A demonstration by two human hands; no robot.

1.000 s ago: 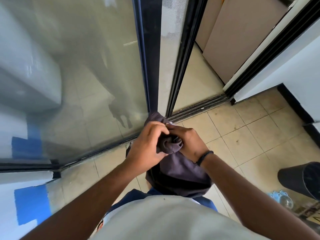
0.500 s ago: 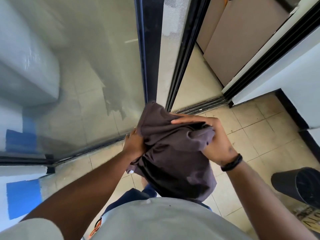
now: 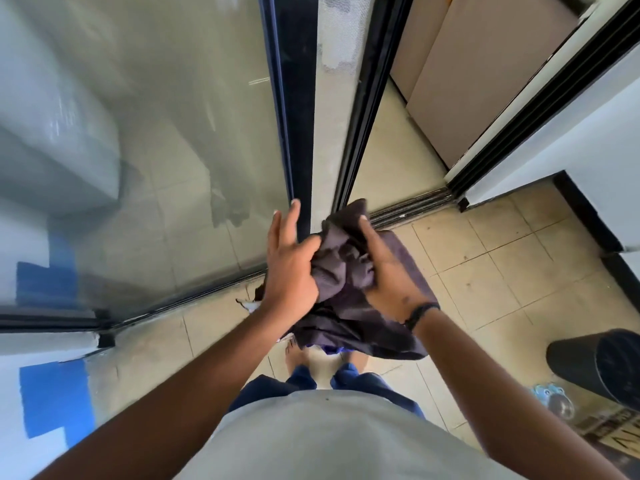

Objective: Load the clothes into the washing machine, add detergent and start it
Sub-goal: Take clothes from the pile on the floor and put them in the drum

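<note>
**Dark garment bunched between both hands at the sliding door**

Nearest to you is your grey shirt (image 3: 332,441), and below it the blue trouser legs (image 3: 304,377) above the tiled floor (image 3: 519,271). Your two forearms reach forward from either side and meet over a dark grey garment (image 3: 346,282), held out in front of your waist – crumpled at the top, its loose lower part hanging down over your feet.

Your left hand (image 3: 289,271) presses the cloth with the thumb and palm, while its fingers (image 3: 284,226) are stretched out straight and apart, touching nothing. Your right hand (image 3: 388,271), a black wristband (image 3: 420,315) on its wrist, is curled round the bunched fabric from the other side, the thumb lying on top of it.

To your right a black bin (image 3: 599,365) stands on the floor. Beyond the hands rises the black frame (image 3: 298,98) of a glass sliding door (image 3: 173,133) – through the pane a white appliance (image 3: 52,133) shows, blurred.
</note>
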